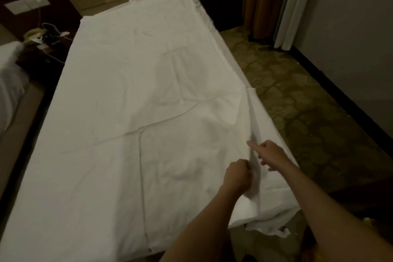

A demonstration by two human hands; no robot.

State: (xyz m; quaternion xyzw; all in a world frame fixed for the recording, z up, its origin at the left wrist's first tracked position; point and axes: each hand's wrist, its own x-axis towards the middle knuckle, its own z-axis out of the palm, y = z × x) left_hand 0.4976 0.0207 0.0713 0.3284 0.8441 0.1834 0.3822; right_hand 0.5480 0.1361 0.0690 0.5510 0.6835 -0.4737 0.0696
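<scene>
A white duvet cover [136, 95] lies spread flat over a single bed, creased across its middle. Near the bed's foot on the right side, a fold of the cover's edge [254, 125] stands up in a ridge. My left hand [238, 174] grips that fold, fingers curled round the cloth. My right hand [270, 153] hovers just right of the ridge with its forefinger stretched out and touching the cloth. A bunched corner of the fabric [268, 229] hangs off the foot of the bed.
A patterned carpet [297, 102] runs along the bed's right side to a wall with curtains [272, 0]. Left of the bed stands a dark nightstand [42, 38] with a phone and cables, and a second bed [10, 83] shows at the left edge.
</scene>
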